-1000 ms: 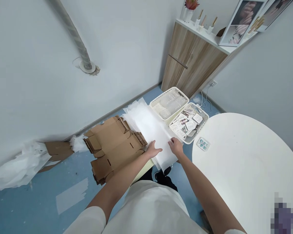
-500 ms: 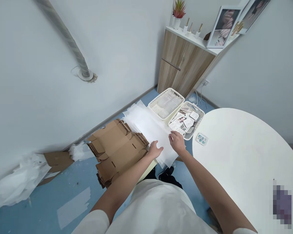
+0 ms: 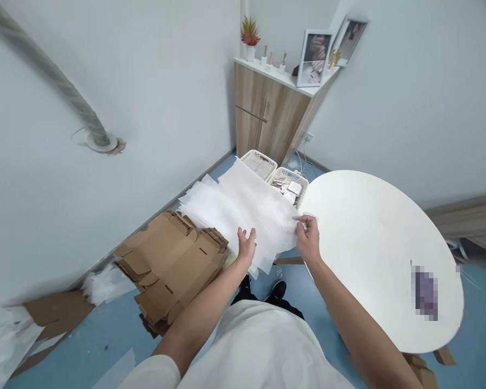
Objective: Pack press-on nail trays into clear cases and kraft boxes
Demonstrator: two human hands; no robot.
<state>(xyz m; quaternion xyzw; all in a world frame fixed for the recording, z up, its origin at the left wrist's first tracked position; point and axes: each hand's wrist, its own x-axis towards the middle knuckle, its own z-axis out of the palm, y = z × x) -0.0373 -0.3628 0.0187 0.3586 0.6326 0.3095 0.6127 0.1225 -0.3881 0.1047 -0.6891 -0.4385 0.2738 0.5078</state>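
My right hand (image 3: pixel 308 240) pinches the right edge of a thin white foam sheet (image 3: pixel 263 202) between thumb and fingers, lifting it at the round table's edge. Below that sheet lies a stack of similar foam sheets (image 3: pixel 200 204), its ragged edges showing at the left. My left hand (image 3: pixel 247 247) is open over the near part of the sheets, thumb and fingers apart and holding nothing. Just left of it sits a pile of flattened brown cardboard boxes (image 3: pixel 178 256). The lifted sheet partly covers two white baskets (image 3: pixel 272 174).
A round white table (image 3: pixel 364 227) stands at the right, with a blurred-out purple item (image 3: pixel 427 294) on it. Behind the baskets rises a wooden cabinet (image 3: pixel 263 113) bearing a plant and picture frames. Plastic wrapping (image 3: pixel 8 340) and cardboard (image 3: pixel 56 313) lie along the left wall.
My right hand has moved right, drawing the top foam sheet over the baskets and toward the table. My left hand stays open near the sheets. The view has turned right.
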